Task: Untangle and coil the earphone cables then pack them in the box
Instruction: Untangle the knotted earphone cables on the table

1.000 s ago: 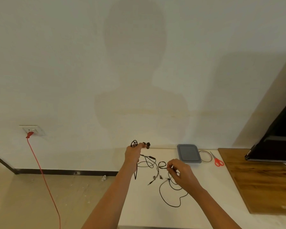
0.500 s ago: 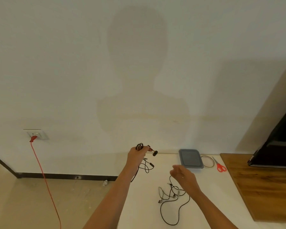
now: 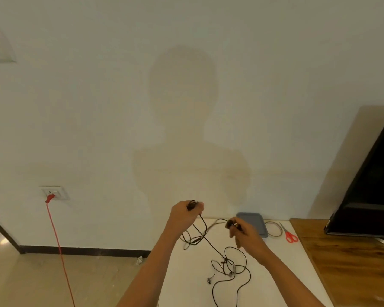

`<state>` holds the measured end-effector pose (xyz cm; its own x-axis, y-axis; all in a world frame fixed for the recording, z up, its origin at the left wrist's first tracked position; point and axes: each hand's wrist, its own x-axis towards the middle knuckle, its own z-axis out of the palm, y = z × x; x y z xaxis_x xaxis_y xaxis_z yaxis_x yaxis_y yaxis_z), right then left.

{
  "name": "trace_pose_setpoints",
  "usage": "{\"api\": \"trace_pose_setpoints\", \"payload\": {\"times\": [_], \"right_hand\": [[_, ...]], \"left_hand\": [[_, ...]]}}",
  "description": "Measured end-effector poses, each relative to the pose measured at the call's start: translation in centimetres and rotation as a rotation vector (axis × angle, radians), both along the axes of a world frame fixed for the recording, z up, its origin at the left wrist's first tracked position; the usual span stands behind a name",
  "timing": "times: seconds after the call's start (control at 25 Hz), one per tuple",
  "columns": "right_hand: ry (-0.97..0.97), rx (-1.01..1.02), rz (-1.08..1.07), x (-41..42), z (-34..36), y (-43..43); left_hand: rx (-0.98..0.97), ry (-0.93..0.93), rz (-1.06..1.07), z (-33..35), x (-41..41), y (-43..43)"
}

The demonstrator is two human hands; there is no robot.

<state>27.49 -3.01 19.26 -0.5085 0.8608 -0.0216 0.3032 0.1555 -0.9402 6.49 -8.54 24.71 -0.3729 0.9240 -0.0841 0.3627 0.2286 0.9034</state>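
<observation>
My left hand [image 3: 185, 214] is raised above the white table [image 3: 186, 284] and grips a bunched part of a black earphone cable [image 3: 208, 240]. The cable hangs from it in loops and runs down to a tangle of black and grey earphone cables [image 3: 227, 270] lying on the table. My right hand [image 3: 245, 234] pinches the earbud end of a cable [image 3: 230, 224] just right of the left hand. The grey box [image 3: 256, 220] with its lid on sits at the back of the table, behind my right hand.
Red-handled scissors [image 3: 289, 234] and a thin coiled cable [image 3: 274, 228] lie right of the box. A wooden surface [image 3: 353, 262] with a black screen [image 3: 368, 191] adjoins the table on the right. A red cord [image 3: 58, 244] hangs from a wall socket at left.
My right hand rose from the tangle on the table and took hold of the earbud end near my left hand. The left hand stayed raised with its cable.
</observation>
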Motion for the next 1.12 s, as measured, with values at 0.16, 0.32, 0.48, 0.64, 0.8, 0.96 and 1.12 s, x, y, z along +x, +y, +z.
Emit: {"api": "trace_pose_setpoints", "payload": {"times": [0.16, 0.32, 0.48, 0.64, 0.8, 0.96, 1.12], "right_hand": [[0.043, -0.320, -0.284, 4.3, -3.2, 0.2], [-0.060, -0.627, -0.553, 8.0, -7.3, 0.5], [0.106, -0.803, -0.684, 9.2, -8.6, 0.2], [0.347, -0.882, -0.790, 10.5, -9.8, 0.0], [0.402, -0.891, -0.825, 12.3, -11.2, 0.8], [0.102, -0.727, -0.696, 12.9, -11.7, 1.4], [0.023, -0.422, -0.307, 8.1, -6.8, -0.5]], "left_hand": [[0.082, -0.404, 0.187, 0.9, -0.7, -1.1], [0.038, -0.451, 0.154, 0.6, -1.0, -1.8], [0.025, -0.290, 0.104, -0.8, -0.1, -2.0], [0.113, -0.041, 0.084, -1.4, 0.2, -2.0], [0.083, 0.129, 0.022, -2.5, 0.6, -2.4], [0.036, 0.112, 0.008, -3.6, 2.2, -2.5], [0.016, -0.072, -0.088, -3.6, 4.9, -1.6]]}}
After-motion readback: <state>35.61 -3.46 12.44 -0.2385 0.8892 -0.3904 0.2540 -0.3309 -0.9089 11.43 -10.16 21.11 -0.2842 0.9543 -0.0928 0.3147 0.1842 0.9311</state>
